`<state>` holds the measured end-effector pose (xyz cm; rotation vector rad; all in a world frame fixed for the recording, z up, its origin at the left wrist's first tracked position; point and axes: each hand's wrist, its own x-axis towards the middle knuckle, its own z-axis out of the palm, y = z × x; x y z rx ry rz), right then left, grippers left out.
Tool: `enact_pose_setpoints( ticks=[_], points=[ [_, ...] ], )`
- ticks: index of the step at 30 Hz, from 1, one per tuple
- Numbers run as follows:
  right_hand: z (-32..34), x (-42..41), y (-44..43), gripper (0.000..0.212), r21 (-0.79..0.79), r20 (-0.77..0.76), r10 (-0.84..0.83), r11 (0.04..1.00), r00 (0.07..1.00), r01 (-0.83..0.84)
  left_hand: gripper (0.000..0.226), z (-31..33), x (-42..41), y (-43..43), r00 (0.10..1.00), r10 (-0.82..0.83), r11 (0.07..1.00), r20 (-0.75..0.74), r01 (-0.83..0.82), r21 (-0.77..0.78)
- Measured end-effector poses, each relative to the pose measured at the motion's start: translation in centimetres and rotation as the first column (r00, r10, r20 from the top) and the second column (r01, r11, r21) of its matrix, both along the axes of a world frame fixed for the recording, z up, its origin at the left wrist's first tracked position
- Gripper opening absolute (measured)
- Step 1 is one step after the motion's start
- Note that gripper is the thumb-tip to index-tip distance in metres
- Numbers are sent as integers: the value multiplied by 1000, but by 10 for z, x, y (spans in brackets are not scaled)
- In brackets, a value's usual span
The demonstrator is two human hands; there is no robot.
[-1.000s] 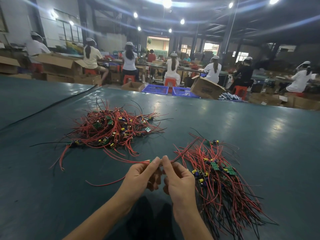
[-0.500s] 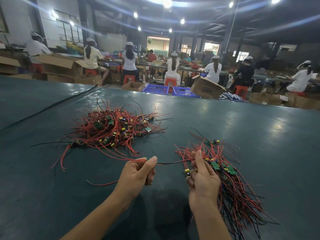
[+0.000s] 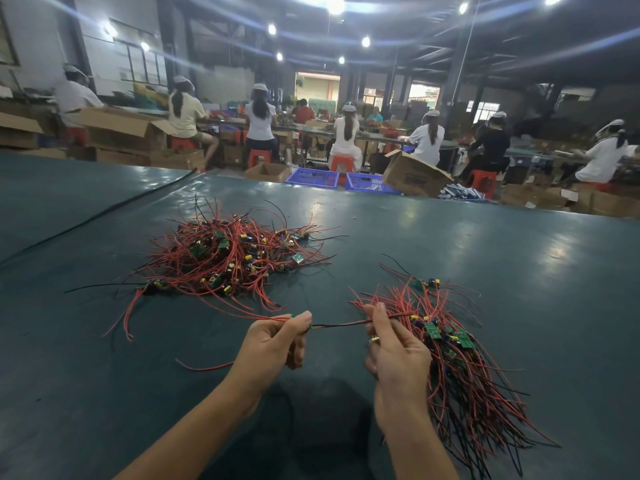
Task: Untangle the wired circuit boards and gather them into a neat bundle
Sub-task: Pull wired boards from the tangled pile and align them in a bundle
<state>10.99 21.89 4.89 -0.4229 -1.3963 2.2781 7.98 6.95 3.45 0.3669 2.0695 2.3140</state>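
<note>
Head: left hand [image 3: 270,344], right hand [image 3: 398,351] pinch wire [image 3: 339,325]; box [image 3: 415,174] print blurred.

1. The tangled pile [image 3: 225,258] beyond the left hand [image 3: 273,344] was red, flecked green, yellow and blue.
2. The bundle [image 3: 467,375] beside the right hand [image 3: 398,355] was red and black, with green boards [image 3: 432,330].
3. The wire [image 3: 339,325] between both hands was red and black.
4. The table [image 3: 519,254] was dark teal.

Worktable [image 3: 485,254]: dark green glossy sheet reflecting ceiling lamps | centre-left: tangled heap [image 3: 228,258] of red-wired circuit boards | right, well apart: aligned bundle [image 3: 460,368], wires fanning toward the near edge | near side, between them: loose red wire [image 3: 204,367] | far left: thin black cable [image 3: 104,216] lying diagonally
</note>
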Motion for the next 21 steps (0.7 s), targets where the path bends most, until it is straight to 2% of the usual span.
enact_pose_setpoints(
  ticks=[3, 6, 8, 9, 12, 14, 15, 17, 18, 19, 20, 21],
  points=[
    [-2, 6, -12, 28, 171, 44, 124, 977, 991, -130, 40, 1, 0, -1, 998, -14, 999, 59, 12, 45],
    [-4, 12, -30, 42, 368, 27, 343, 870, 939, -328, 42, 4, 1, -2, 988, -116, 992, 105, 109, 68],
    [-5, 15, -39, 51, 397, 37, 451, 812, 892, -428, 59, 4, 2, -4, 971, -194, 981, 142, 191, 30],
    [-5, 15, -40, 55, 395, 62, 444, 812, 894, -430, 61, 4, 2, -5, 963, -216, 976, 163, 216, 13],
    [-5, 12, -34, 62, 293, 150, 279, 904, 949, -312, 46, 4, -1, -8, 960, -189, 981, 208, 192, 6],
    [-4, 9, -27, 61, 87, 151, 223, 967, 963, -238, 42, 3, -7, -11, 986, -35, 998, 163, 41, -37],
    [-3, 7, -23, 58, -45, 121, 200, 980, 972, -196, 38, -1, -12, -15, 995, 70, 992, 76, -62, -109],
    [-2, 4, -14, 50, -243, 56, 144, 962, 988, -126, 24, -9, -20, -24, 946, 233, 893, -225, -299, -336],
    [-1, 3, -10, 47, -296, 31, 121, 949, 992, -107, 14, -13, -22, -30, 891, 236, 792, -387, -407, -456],
    [-1, 3, -7, 43, -324, 15, 107, 941, 994, -97, 16, -17, -25, -35, 853, 176, 675, -492, -468, -570],
    [-2, 4, -4, 41, -334, 14, 97, 938, 995, -87, 31, -23, -27, -39, 856, 91, 565, -508, -465, -682],
    [-2, 4, -2, 39, -335, 24, 89, 939, 996, -76, 46, -29, -30, -42, 890, 22, 464, -456, -413, -784]
  ],
)
